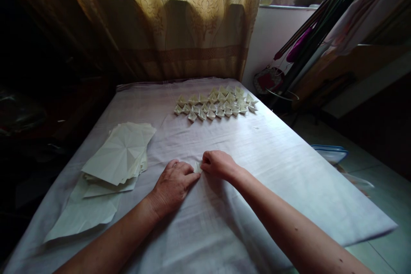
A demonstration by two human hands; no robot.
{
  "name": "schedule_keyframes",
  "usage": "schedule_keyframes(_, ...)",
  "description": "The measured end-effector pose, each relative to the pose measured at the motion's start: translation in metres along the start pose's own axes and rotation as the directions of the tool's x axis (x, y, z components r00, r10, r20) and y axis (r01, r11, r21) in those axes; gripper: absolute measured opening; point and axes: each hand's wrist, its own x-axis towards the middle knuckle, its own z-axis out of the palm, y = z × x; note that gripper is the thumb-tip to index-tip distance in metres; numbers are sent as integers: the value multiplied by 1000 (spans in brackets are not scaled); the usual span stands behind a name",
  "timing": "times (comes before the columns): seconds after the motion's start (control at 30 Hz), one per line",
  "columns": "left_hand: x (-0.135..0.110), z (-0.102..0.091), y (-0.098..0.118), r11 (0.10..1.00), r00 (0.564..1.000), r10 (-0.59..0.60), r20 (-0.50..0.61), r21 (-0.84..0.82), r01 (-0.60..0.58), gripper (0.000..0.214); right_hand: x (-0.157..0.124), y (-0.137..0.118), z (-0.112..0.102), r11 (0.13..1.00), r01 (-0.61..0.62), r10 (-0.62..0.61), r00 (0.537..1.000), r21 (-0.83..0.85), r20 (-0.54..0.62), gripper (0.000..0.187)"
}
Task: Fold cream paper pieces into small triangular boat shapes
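Between my two hands, low on the cloth, is a small piece of folded paper (198, 167), mostly covered by fingers. My left hand (176, 180) lies over its left side, thumb and fingers closed on the edge. From the right, my right hand (216, 163) pinches the other side with its fingers curled in. To the left lies a loose stack of creased paper sheets (120, 152), the top one marked with fold lines that fan out from its middle. Farther back, rows of small folded paper boats (220, 105) stand close together.
A white cloth covers the table (272, 171), whose right edge drops toward a tiled floor. Behind it hangs a yellow-brown curtain (192, 30). On the right are a clothes rack (321, 17) with hung clothes and a blue-rimmed container (330, 153) below table height.
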Motion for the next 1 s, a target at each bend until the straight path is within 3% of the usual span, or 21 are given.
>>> schedule_keyframes(0.23,11,6,2,974,974,-209,-82,-111,200,8,-17,8,18,994,91,-81,985,59,-151,15)
schedule_keyframes(0.37,14,13,3,950,933,-313,-175,-45,310,17,-22,10,27,983,131,-97,965,128,-245,11)
schedule_keyframes(0.53,17,17,4,939,922,-344,-179,-55,340,18,-23,13,33,974,158,-108,954,163,-278,17)
schedule_keyframes(0.73,19,25,6,903,891,-413,-191,-212,373,15,-24,13,32,964,169,-111,957,204,-268,16)
schedule_keyframes(0.83,20,23,5,878,881,-441,-169,-286,385,10,-23,11,28,937,170,-92,963,305,-255,8)
schedule_keyframes(1.0,23,12,-4,847,880,-441,-177,-406,342,11,-16,2,18,882,211,-123,966,421,-227,12)
